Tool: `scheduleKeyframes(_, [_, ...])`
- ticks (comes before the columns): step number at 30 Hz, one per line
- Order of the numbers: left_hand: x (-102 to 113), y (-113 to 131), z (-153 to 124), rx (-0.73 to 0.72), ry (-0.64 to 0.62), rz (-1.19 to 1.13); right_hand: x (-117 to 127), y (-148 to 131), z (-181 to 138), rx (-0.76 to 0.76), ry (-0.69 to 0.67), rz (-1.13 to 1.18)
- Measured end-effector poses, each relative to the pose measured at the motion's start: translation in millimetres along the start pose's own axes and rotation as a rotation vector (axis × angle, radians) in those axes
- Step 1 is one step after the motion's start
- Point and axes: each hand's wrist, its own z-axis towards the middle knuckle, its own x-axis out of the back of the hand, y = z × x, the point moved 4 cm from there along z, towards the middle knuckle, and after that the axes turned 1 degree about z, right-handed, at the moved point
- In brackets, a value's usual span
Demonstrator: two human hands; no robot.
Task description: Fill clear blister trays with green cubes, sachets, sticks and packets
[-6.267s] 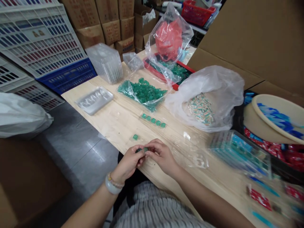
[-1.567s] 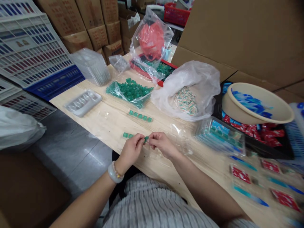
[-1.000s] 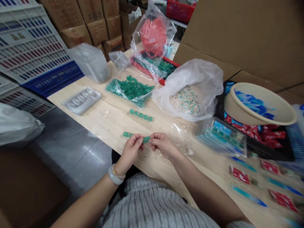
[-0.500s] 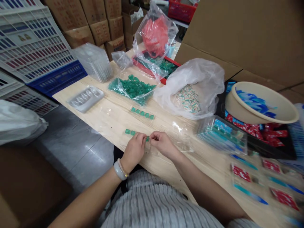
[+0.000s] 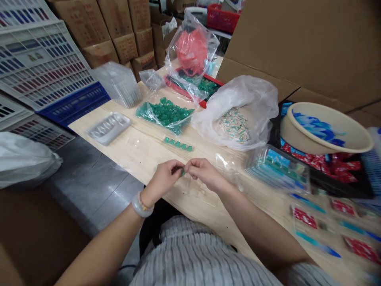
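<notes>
Over the near edge of the wooden table, my left hand (image 5: 168, 174) pinches a small green translucent piece (image 5: 182, 172) between thumb and fingers. My right hand (image 5: 204, 173) is closed too, its fingertips meeting the left ones at that piece. Whatever the right fingers grip is hidden. Just beyond my hands lies a row of several small green square pieces (image 5: 177, 144). Farther back, a clear bag (image 5: 165, 114) spills over with many loose green pieces. A clear plastic tray (image 5: 193, 190) or sheet lies partly under my hands.
A white bag of small printed pieces (image 5: 235, 123) stands right of centre, near a red-rimmed tray (image 5: 202, 104). At the right are a cream basin (image 5: 309, 139), stacked clear packs (image 5: 278, 169) and red packets (image 5: 305, 216). A white moulded tray (image 5: 108, 128) and clear cases (image 5: 119, 85) sit left.
The second row of green pieces beside my left hand is no longer visible on the table. My left hand has shifted slightly left and up, and both hands' fingertips are closer together.
</notes>
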Motion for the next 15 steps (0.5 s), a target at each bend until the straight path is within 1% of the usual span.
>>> scheduleKeyframes(2, [7, -2, 4, 0.1, 0.048, -0.176, -2, -9, 2, 0.18, 0.04, -0.032])
scheduleKeyframes(4, [6, -6, 3, 0.177, 0.048, -0.376, -5, -13, 0, 0.353, 0.052, -0.127])
scheduleKeyframes(6, [-1, -12, -1, 0.22, -0.004, -0.506, -10, -10, -4, 0.453, 0.074, -0.247])
scheduleKeyframes(8, [-9, -19, -6, 0.247, -0.026, -0.539, -13, -5, -8, 0.495, 0.117, -0.324])
scheduleKeyframes(10, [-12, -23, -11, 0.249, -0.023, -0.486, -14, 0, -11, 0.51, 0.122, -0.363])
scheduleKeyframes(12, [-9, -25, -15, 0.206, -0.038, -0.328, -12, 3, -12, 0.503, 0.116, -0.396])
scheduleKeyframes(13, [-5, -24, -17, 0.153, -0.022, -0.206, -9, 5, -12, 0.491, 0.127, -0.427])
scheduleKeyframes(15, [7, -22, -21, -0.018, 0.065, 0.114, -4, 10, -8, 0.448, 0.152, -0.561])
